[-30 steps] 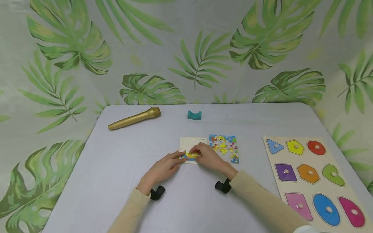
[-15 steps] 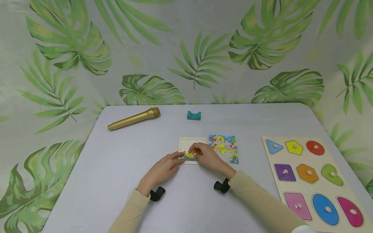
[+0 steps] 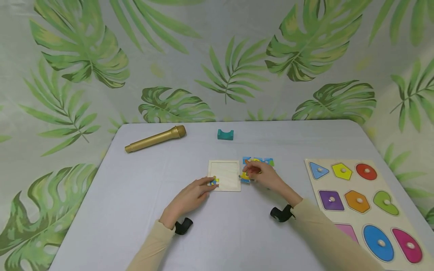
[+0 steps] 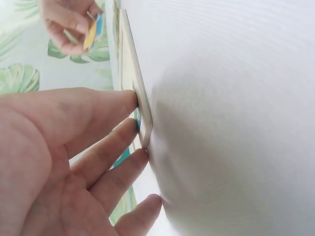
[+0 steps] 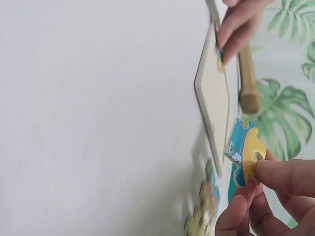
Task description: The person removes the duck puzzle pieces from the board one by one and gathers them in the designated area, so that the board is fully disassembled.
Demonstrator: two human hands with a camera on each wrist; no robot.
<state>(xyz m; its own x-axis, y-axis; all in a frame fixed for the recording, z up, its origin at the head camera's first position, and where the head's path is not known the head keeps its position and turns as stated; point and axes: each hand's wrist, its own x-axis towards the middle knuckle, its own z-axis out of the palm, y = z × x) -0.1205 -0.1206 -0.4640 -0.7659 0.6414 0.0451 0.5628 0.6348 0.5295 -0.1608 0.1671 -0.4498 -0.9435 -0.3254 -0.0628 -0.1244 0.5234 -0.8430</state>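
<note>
A shallow square wooden puzzle tray lies mid-table. In its near left corner sits one blue and yellow puzzle piece. My left hand rests there with extended fingers; in the left wrist view the thumb and forefinger touch the tray around that corner piece. My right hand is raised beyond the tray's right edge. Between thumb and fingers it pinches another blue and yellow jigsaw piece. Loose jigsaw pieces lie below this hand, partly hidden by it.
A board of knobbed coloured shapes lies at the right. A gold microphone is at the back left. Behind the tray stands a small teal notched block. Leaf-patterned cloth hangs behind the table.
My right hand has lifted a puzzle piece out of the tray and moved right, over the loose pieces. My left hand stays at the tray's corner.
</note>
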